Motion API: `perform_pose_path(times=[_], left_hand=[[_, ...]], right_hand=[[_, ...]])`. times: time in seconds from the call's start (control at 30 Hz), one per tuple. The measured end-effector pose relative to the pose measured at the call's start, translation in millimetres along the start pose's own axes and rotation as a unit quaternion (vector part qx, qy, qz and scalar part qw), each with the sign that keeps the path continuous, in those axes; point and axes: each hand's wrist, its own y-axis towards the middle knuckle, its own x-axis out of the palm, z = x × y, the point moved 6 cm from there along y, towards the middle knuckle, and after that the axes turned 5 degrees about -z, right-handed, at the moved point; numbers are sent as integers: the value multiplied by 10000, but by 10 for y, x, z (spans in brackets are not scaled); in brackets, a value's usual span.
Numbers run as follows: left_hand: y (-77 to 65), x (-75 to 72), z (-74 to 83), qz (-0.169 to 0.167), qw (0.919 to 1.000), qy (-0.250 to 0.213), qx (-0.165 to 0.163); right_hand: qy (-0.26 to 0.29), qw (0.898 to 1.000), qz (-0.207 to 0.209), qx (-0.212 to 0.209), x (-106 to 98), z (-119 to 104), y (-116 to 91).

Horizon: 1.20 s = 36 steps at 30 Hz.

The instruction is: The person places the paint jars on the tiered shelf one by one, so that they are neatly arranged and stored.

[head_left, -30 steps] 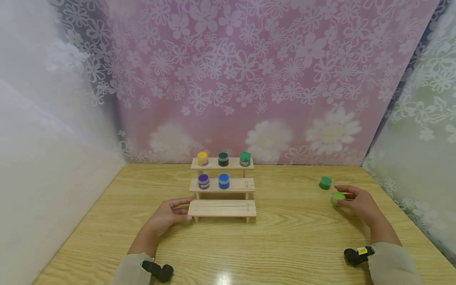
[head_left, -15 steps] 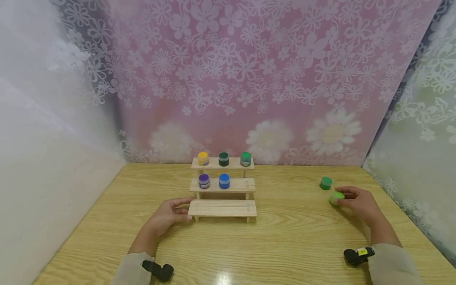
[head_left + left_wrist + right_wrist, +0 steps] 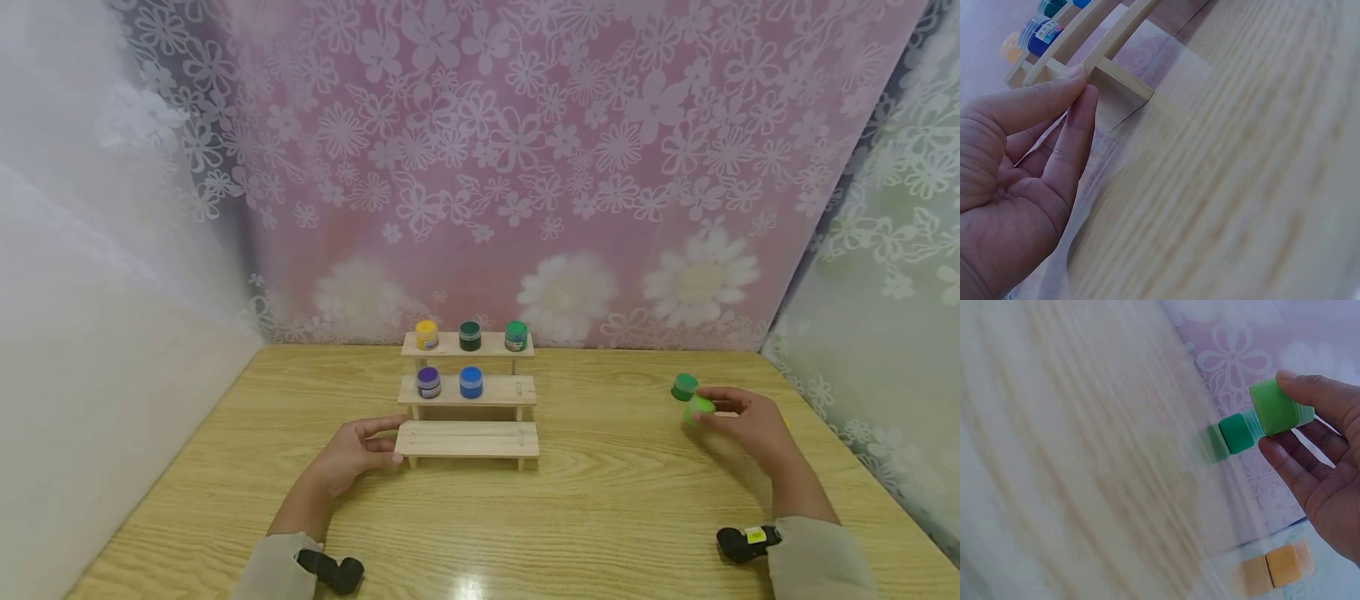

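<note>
A three-tier wooden display stand (image 3: 467, 438) stands on the table. My left hand (image 3: 352, 458) holds the left end of its lowest step; in the left wrist view the thumb lies above the step's edge and a finger below. Between the thumb and fingers of my right hand (image 3: 750, 425) is a light green paint jar (image 3: 1274, 406), raised just off the table. A darker green paint jar (image 3: 684, 387) sits close behind it. On the top step are yellow (image 3: 427, 335), dark green (image 3: 470, 336) and green (image 3: 516, 336) jars; purple (image 3: 429, 382) and blue (image 3: 471, 382) jars occupy the middle one.
An orange jar (image 3: 1285, 565) stands on the table to the right, mostly hidden behind my right hand in the head view. A flowered pink curtain (image 3: 480, 167) hangs along the table's back edge, with pale sheets at both sides.
My right hand has lifted the light green paint jar slightly and carried it a little left, toward the darker green one. The left hand keeps its place at the stand.
</note>
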Motion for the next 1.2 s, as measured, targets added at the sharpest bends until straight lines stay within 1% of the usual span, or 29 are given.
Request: perform_pose_path(times=[0.33, 0.5, 0.67, 0.8, 1.0, 1.2], left_hand=[[-6, 1, 21, 2, 10000, 43, 29], [-1, -3, 17, -4, 10000, 41, 68], [-4, 4, 20, 10, 10000, 33, 69], [-10, 11, 21, 18, 10000, 23, 45], [-24, 34, 37, -52, 10000, -41, 23], [-26, 45, 47, -79, 9999, -68, 5]], right_hand=[[-69, 9998, -73, -188, 24, -210, -8], [-50, 9990, -22, -450, 40, -306, -30], [247, 9967, 26, -779, 57, -432, -54], [417, 9943, -39, -984, 81, -541, -75], [380, 9918, -70, -1222, 114, -675, -89], [444, 9890, -201, -1397, 164, -774, -91]])
